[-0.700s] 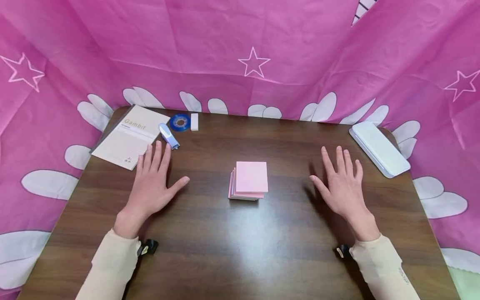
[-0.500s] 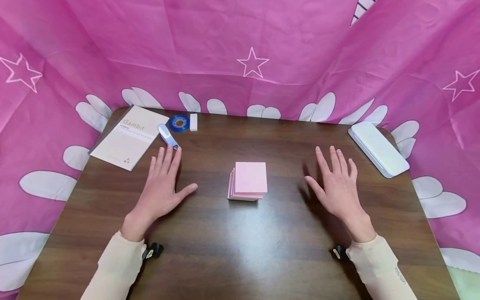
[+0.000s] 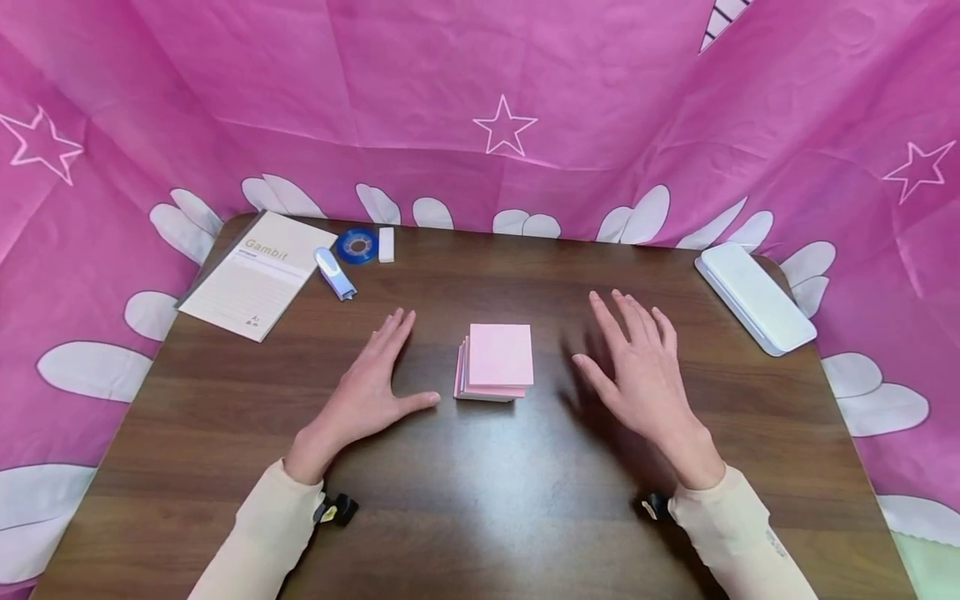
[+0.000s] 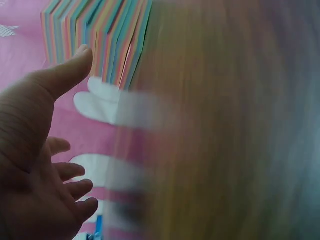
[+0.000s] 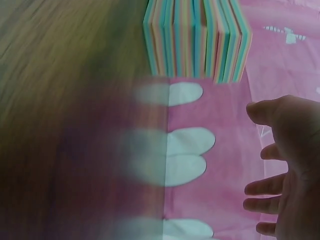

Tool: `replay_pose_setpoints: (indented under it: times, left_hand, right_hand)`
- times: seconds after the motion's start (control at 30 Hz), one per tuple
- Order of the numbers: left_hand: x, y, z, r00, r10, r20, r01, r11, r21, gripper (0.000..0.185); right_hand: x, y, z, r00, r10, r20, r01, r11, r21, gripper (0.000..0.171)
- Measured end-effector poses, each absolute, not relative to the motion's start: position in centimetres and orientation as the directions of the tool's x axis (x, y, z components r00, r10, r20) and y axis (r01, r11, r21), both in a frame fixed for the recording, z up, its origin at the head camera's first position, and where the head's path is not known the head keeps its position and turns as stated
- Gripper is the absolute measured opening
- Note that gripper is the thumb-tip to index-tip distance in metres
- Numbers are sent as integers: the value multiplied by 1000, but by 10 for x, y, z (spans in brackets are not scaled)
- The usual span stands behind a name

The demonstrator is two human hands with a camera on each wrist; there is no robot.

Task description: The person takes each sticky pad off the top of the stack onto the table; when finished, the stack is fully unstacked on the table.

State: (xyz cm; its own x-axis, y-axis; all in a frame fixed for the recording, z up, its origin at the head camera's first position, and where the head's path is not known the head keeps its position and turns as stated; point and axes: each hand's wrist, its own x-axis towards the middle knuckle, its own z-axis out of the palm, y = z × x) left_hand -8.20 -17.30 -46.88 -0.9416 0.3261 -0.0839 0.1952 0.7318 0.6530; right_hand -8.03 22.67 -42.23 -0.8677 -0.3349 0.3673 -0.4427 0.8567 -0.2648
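Head view: left hand (image 3: 371,387) and right hand (image 3: 637,375) flank sticky-note stack (image 3: 498,360), fingers spread.

Reading "Gambit" in pale tan letters across the top of the booklet's (image 3: 257,275) cover, lying well off to the far left of the left hand (image 3: 369,390). Showing fine ruled lines and a small dark mark near the cover's lower corner, too small to make out. Finding nothing else legible, neither on the wrist views nor elsewhere on the table (image 3: 480,500).
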Motion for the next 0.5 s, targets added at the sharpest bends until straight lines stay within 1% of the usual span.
replay_pose_setpoints:
  times: [0.13, 0.3, 0.5]
  left_hand:
    - [-82, -161, -474, -937, 345, -49, 207, 664, 718, 125]
    - [-81, -150, -480, -938, 345, -7, 215, 599, 772, 118]
    - [-84, -141, -486, -928, 369, 48, 253, 532, 808, 111]
  right_hand:
    - [-81, 216, -419, -842, -356, 405, -484, 829, -279, 79]
    - [-82, 204, -417, -820, -368, 439, -520, 798, -303, 74]
    - [-82, 192, -412, -802, -357, 479, -555, 743, -375, 65]
